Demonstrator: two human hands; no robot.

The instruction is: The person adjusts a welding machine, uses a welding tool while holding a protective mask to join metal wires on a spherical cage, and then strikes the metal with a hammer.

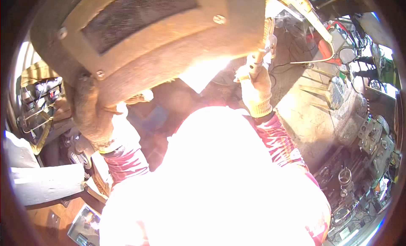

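Clock directions taken from the middle of the head view; 12 at the upper edge.

Mask (169, 45): 11 o'clock, large, brown, tilted, with a dark rectangular window (139, 17) in a frame fixed by screws. Fills most of the upper left.

Left hand (91, 119): 9 o'clock, curled round the mask's lower left edge, gripping it. Fingertips show beneath that edge; part of the hand lost to glare.

Right hand (256, 91): 2 o'clock, in a pale knitted glove, fingers wrapped about a metal tool (255, 63) that points toward 12, just beside the mask's right edge. Exact kind of tool: cannot tell. Hands well apart from each other.

Both sleeves (279, 138) red and white. Torso at 6 o'clock, washed out to white.

Surroundings: yellowish pipe (302, 7) at 1 o'clock; red object (326, 49) at 2, touching a pale box (346, 45); metal strips (319, 91) between 2 and 3, lying on the sunlit floor (296, 113); metal parts (374, 140) at 3; white slab (46, 184) at 8.
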